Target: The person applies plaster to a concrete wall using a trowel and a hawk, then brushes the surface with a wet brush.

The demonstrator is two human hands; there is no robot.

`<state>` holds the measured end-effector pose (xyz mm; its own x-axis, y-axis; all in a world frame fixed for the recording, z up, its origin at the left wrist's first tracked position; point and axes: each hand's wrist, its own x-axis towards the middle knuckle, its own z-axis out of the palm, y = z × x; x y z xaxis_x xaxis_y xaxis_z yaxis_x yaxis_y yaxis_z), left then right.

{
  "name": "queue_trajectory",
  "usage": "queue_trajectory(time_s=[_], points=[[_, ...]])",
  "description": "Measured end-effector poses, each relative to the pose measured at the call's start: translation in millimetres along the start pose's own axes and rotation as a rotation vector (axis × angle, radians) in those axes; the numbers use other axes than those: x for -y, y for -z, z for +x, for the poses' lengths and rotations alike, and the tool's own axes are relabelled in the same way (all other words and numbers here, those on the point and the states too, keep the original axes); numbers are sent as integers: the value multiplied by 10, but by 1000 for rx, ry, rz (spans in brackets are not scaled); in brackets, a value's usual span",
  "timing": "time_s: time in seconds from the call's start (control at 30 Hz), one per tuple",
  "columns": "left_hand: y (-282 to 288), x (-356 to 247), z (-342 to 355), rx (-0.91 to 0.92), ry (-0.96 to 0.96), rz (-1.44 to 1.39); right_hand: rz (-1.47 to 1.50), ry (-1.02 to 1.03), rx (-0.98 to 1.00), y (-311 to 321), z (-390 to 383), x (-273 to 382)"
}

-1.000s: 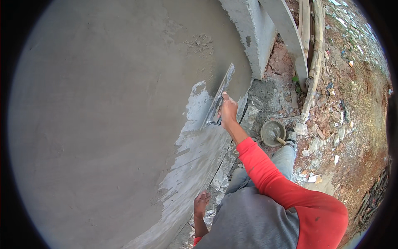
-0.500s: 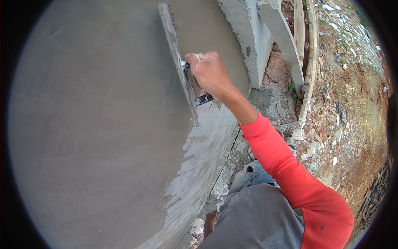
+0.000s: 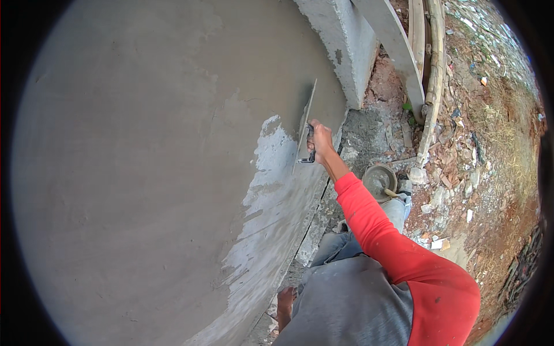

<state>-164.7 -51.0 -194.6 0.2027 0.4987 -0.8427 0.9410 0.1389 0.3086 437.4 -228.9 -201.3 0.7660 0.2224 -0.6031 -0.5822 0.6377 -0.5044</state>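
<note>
My right hand (image 3: pixel 321 138), in a red sleeve, is closed round the black handle of a flat plastering trowel (image 3: pixel 309 111). The trowel's long, thin blade is seen nearly edge-on, at the wall (image 3: pixel 144 173) of smooth grey plaster. Beside the blade is a pale, streaked patch (image 3: pixel 271 155) with a ragged border where the plaster coat ends. My left hand (image 3: pixel 285 301) shows only in part, low beside my grey shirt; its fingers cannot be made out.
A round bucket (image 3: pixel 379 181) with grey mix stands by my leg. A concrete column (image 3: pixel 340 46) rises at the wall's far right end, next to a curved grey board (image 3: pixel 398 52) and a wooden pole (image 3: pixel 435 75). Rubble and litter (image 3: pixel 456 167) cover the ground on the right.
My right hand has moved the trowel down and to the right, away from the upper plaster. The bucket has come into fuller view, and my left hand shows a little more.
</note>
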Motion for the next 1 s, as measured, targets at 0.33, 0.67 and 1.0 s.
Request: queue_trajectory(time_s=[0.33, 0.67, 1.0], points=[[-135, -83, 107, 152, -243, 210, -453, 662, -136, -917, -957, -432], [125, 1723, -118, 53, -84, 647, -118, 42, 69, -199, -18, 185], [-112, -909, 160, -35, 6, -271, -354, 312, -9, -402, -659, -253]])
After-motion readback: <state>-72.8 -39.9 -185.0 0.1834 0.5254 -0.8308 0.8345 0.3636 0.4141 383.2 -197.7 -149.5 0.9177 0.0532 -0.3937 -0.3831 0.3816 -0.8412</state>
